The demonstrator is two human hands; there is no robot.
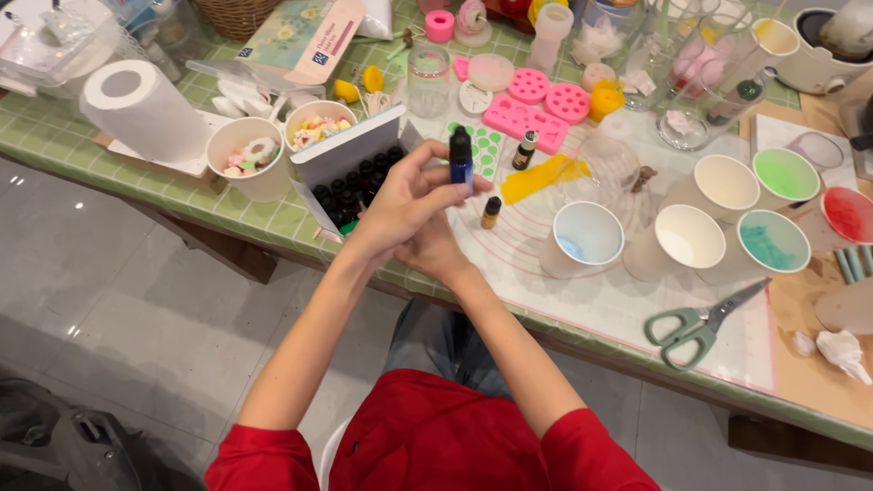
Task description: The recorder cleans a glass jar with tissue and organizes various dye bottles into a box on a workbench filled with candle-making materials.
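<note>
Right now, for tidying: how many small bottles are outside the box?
3: blue one in left hand, dark one and amber one standing on mat; clutter may hide more.

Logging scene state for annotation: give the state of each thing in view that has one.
Small blue dropper bottle: capped, upright, held in both hands.
White box of dark bottles: lid open.
Green-handled scissors: lying closed.
White paper cup: empty.
Paper towel roll: lying sideways.

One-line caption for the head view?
Both hands hold a small dark dropper bottle with a blue label above a cluttered craft table.
</note>
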